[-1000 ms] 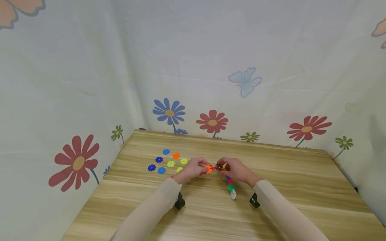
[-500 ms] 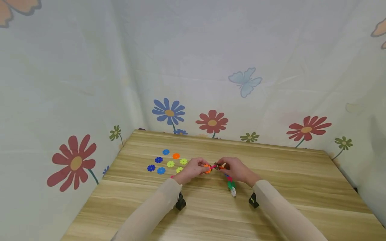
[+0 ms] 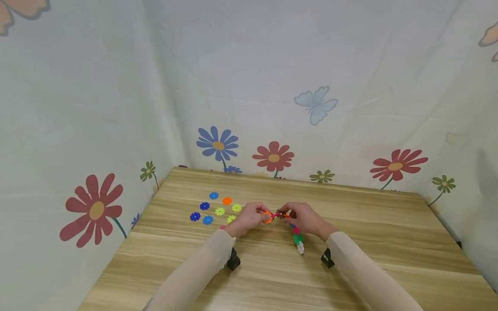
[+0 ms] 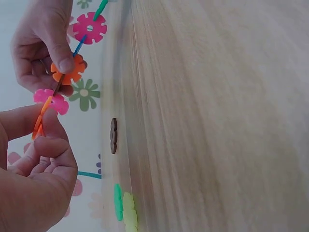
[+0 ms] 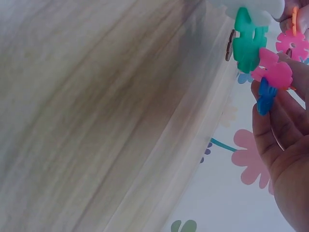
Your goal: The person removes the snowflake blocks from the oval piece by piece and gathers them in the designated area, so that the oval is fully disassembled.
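My left hand pinches an orange notched disc, seen edge-on in the left wrist view. Next to it comes a pink disc, then a brown disc, mostly hidden in the left wrist view. My right hand pinches another orange disc of the same chain between thumb and fingers. Beyond that hand the chain runs on through a blue disc, a pink disc, a green disc and a white disc at its end. Both hands are held close together.
Several loose notched discs lie on the wooden table left of my hands, among them a dark blue disc, an orange disc and a yellow-green disc. A flower-printed curtain hangs behind the table.
The brown disc has shifted slightly left, and the white end of the chain has risen a little. My hands have kept nearly the same place and grip.
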A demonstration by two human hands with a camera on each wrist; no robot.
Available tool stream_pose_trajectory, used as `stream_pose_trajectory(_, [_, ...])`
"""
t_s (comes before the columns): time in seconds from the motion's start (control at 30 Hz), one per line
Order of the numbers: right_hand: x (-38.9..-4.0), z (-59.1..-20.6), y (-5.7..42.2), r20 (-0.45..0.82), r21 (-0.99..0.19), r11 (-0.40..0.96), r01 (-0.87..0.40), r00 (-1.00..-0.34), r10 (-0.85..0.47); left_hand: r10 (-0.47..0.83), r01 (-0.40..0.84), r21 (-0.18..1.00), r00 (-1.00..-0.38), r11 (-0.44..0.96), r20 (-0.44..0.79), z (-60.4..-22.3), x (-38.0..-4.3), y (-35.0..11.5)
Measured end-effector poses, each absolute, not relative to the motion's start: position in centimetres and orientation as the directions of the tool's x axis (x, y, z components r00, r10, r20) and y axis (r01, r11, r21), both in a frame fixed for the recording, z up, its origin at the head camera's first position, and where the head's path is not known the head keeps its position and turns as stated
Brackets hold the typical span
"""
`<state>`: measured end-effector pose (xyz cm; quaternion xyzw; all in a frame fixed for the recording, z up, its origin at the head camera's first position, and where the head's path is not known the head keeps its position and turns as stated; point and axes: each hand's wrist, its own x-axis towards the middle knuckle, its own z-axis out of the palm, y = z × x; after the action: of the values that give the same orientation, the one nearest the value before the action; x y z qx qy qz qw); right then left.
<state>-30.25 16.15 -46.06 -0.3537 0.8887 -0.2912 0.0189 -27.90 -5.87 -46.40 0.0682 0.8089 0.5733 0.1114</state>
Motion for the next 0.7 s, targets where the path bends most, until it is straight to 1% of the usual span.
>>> stream_pose_trajectory(0.23, [-30.2, -45.9, 16.4, 0.17, -0.548, 0.578, -0.604, -0.757, -0.631, 0.234, -0.026, 0.939, -0.966, 0.342, -0.112, -46.0, -27.7, -5.6])
stream_pose_trajectory(0.43, [-30.3, -46.0, 16.6, 0.191, -0.548, 0.564, -0.617, -0.749, -0.634, 0.233, -0.032, 0.939, -0.965, 0.341, -0.118, -45.9, -27.5, -5.8])
stream_pose_trajectory(0.7, [-30.3, -46.0, 17.0, 0.187, -0.527, 0.589, -0.613, -0.759, -0.624, 0.257, -0.01, 0.913, -0.958, 0.409, -0.126, -46.0, -27.5, -7.5])
